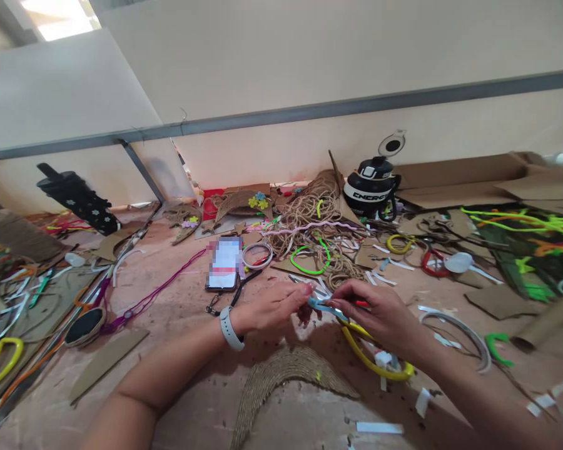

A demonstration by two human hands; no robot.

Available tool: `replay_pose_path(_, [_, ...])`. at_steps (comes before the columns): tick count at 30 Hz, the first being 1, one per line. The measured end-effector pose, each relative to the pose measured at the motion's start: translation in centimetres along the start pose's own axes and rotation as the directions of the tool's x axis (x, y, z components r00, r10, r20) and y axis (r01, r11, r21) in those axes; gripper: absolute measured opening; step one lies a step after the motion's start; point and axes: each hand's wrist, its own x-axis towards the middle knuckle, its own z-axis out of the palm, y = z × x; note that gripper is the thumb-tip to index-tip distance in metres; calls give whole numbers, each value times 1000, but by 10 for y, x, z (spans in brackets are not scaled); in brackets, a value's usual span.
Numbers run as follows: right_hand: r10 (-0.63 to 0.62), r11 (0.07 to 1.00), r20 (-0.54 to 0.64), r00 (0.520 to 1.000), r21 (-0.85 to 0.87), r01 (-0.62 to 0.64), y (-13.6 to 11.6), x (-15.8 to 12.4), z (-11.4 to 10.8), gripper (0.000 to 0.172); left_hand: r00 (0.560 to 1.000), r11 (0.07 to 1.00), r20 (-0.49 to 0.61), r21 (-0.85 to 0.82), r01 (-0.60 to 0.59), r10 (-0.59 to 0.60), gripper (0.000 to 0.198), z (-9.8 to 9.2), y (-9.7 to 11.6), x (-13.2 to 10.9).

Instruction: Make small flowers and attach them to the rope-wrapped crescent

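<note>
My left hand (281, 306) and my right hand (380, 312) meet over the middle of the table. Their fingers pinch a narrow light blue strip (326, 307) between them, partly covered by the fingertips. Below my right hand lies a large yellow loop (380, 370), which looks like a scissors handle; the rest is hidden. A curved piece wound with brown twine (291, 369) rests on the table in front of me, a small bright yellow-green bit on it. Just beyond my hands are a neon green loop (310, 259) and a tangled heap of twine (300, 215).
A phone (223, 265) lies left of the twine. A black jug (373, 187) and a black patterned bottle (79, 197) stand at the back. A white tape roll (481, 340), a cardboard tube (544, 325) and white scraps lie at right. Yellow-handled scissors (2, 362) are far left.
</note>
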Motion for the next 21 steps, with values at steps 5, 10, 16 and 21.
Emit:
replay_pose_path(5, [18,1000,-42,999,22,-17,-1,-1,2,22,1000,998,-12,61,-5,6,43,3,-1,1])
replay_pose_path(10, [6,1000,-42,999,7,-5,-5,-1,1,24,999,994,-36,103,-27,31,40,4,-2,3])
replay_pose_path(16, [-49,999,-63,997,-23,48,-2,-2,-1,22,993,985,-12,135,-111,114,34,3,-3,2])
replay_pose_path(21, [-109,994,-76,991,-24,108,3,-3,1,22,988,979,-10,131,-154,157,35,5,-9,5])
